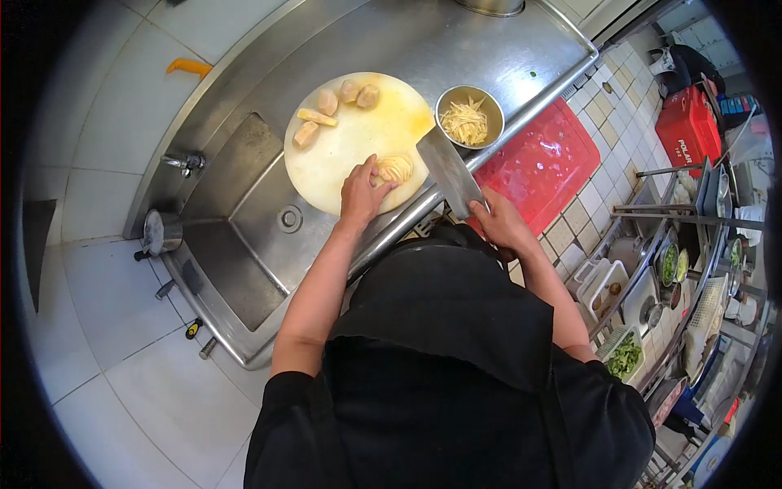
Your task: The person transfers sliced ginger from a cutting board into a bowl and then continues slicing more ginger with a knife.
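Observation:
My right hand (500,220) is wrapped around the handle of a wide cleaver (450,174). Its blade crosses the right edge of a round white cutting board (346,173). On the board near me lies a fanned stack of pale yellow ginger slices (396,169). Fingers and thumb of my left hand (362,192) are closed against the left side of that stack. Several peeled ginger-like chunks (327,102) sit at the board's far left, with a longer yellow piece (317,117) among them. Beyond the blade, a metal bowl (471,91) holds thin pale shreds (464,122).
The board spans a steel sink (254,244) and its counter (383,41). A tap (184,163) and a metal pot (163,231) are at the left; an orange peeler-like object (189,66) lies behind. On my right are a red board or lid (542,163) and crowded shelves (664,216).

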`<state>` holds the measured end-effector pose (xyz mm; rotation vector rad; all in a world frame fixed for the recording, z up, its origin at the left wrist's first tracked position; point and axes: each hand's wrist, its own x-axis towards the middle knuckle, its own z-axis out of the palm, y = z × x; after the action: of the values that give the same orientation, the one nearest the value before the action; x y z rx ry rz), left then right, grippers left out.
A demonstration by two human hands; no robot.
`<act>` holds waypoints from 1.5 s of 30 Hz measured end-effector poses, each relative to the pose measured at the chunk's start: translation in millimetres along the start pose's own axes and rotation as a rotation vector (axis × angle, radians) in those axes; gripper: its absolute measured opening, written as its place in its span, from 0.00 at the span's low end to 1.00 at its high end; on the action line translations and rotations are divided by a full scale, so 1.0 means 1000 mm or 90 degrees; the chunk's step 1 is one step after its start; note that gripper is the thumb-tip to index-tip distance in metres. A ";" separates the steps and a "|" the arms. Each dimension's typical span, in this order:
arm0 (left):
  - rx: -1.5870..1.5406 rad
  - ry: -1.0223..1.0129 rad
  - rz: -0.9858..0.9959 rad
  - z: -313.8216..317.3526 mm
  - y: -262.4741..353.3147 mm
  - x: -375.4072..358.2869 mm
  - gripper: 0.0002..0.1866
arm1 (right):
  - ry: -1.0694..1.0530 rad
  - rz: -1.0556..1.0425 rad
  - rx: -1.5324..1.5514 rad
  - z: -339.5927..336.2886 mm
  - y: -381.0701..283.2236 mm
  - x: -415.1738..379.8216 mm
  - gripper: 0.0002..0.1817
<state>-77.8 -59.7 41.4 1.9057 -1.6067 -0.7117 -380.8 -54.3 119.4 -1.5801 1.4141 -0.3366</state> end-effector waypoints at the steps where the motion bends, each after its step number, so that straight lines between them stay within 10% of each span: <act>1: 0.003 0.000 0.003 0.000 0.001 -0.001 0.37 | 0.007 -0.021 -0.025 0.000 0.001 0.000 0.16; 12: -0.062 0.069 0.027 0.010 -0.002 -0.013 0.20 | -0.045 0.002 -0.045 -0.002 0.001 0.008 0.17; 21: 0.251 0.052 0.064 0.001 0.054 0.003 0.40 | -0.015 -0.049 -0.148 -0.006 -0.029 0.019 0.15; 45: 0.070 -0.032 0.008 0.001 0.049 -0.001 0.23 | -0.074 -0.128 -0.256 -0.012 -0.042 0.009 0.12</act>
<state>-112.7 -65.4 75.0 1.9665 -1.7194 -0.6832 -361.2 -72.6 154.4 -2.0422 1.2902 -0.0748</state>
